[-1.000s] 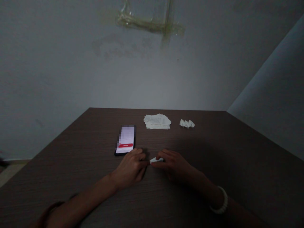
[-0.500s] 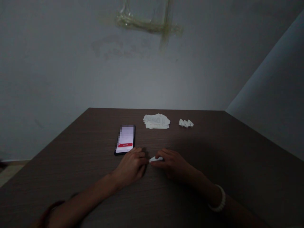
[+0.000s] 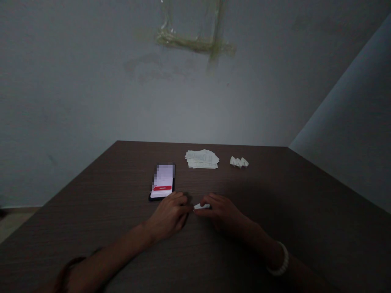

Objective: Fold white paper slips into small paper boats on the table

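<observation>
A small folded strip of white paper (image 3: pixel 200 206) lies between my two hands, low on the dark wood-grain table (image 3: pixel 244 244). My right hand (image 3: pixel 221 212) pinches it with its fingertips, while the fingertips of my left hand (image 3: pixel 169 215) press against its left end. Both hands rest on the tabletop. Just beyond my left hand lies a smartphone (image 3: pixel 162 182) with a lit screen, partly blurred, and a red bar. Farther off are a stack of paper slips (image 3: pixel 201 159) and a row of small folded paper pieces (image 3: pixel 238 162).
The table's far edge meets a grey wall, with old yellowed tape (image 3: pixel 195 42) stuck high on it. A second wall (image 3: pixel 345 106) rises at the right. A white beaded bracelet (image 3: pixel 278 259) circles my right wrist, and a dark band circles my left.
My hands and the paper strip stay almost in place, with slight finger movement on the strip. The whole view has shifted a little, with the table edge lower in the picture.
</observation>
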Tool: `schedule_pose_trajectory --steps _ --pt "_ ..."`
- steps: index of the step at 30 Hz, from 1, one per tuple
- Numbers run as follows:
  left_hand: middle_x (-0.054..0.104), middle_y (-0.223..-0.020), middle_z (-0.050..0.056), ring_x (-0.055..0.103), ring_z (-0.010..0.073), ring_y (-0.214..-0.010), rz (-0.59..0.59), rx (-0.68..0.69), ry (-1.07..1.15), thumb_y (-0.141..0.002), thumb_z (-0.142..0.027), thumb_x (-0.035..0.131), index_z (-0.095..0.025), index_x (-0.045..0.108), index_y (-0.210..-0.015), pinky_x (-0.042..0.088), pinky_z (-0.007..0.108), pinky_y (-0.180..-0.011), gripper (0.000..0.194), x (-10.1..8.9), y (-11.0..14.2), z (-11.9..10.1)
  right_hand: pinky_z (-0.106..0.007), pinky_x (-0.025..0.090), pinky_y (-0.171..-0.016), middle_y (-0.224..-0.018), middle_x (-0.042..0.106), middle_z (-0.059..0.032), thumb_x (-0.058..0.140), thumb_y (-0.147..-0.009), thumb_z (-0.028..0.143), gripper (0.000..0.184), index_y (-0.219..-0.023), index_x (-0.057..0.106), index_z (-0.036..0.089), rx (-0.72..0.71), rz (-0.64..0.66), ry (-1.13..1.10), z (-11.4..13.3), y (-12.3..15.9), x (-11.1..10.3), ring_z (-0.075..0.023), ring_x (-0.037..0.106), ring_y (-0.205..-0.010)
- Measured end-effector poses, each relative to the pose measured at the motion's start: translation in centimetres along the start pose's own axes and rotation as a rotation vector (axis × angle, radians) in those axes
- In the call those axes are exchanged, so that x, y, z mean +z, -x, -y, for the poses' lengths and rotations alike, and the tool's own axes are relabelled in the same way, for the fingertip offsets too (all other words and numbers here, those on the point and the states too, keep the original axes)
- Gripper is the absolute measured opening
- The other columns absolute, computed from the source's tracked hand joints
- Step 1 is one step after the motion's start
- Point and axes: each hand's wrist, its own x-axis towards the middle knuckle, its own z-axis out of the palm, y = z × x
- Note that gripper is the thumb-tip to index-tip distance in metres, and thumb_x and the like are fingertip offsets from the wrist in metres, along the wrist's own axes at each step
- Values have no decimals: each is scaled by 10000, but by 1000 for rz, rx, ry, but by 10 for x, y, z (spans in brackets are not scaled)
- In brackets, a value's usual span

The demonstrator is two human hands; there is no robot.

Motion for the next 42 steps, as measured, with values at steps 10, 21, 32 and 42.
schedule_pose_trajectory --steps 10,21,32,42 --pt "560 -776 63 504 232 -822 2 -14 54 -798 -106 479 -186 700 -913 423 370 -754 262 -4 -2 -1 -320 436 -790 -1077 587 -75 500 -854 71 357 -1141 619 246 5 -100 -94 -1 3 5 -197 512 -940" --pt "546 -822 58 488 209 -823 1 23 95 -878 -167 490 -167 667 -864 410 332 -720 177 -3 -1 0 -384 430 -877 -1038 601 -66 605 -858 199 114 -936 688 204 253 -233 -243 -31 12 8 -202 531 -969" --pt "553 -879 56 511 213 -865 -42 -93 144 -884 -216 551 -172 657 -921 433 338 -740 121 2 -3 4 -341 410 -840 -942 612 -50 602 -829 116 54 -843 607 168 236 -219 -326 -26 7 5 -179 531 -892" --pt "568 -902 54 522 208 -875 -66 -73 196 -879 -191 548 -172 635 -901 439 339 -757 91 4 -2 7 -330 413 -798 -884 612 -53 540 -868 119 46 -863 555 163 231 -217 -335 -20 6 3 -180 519 -843"
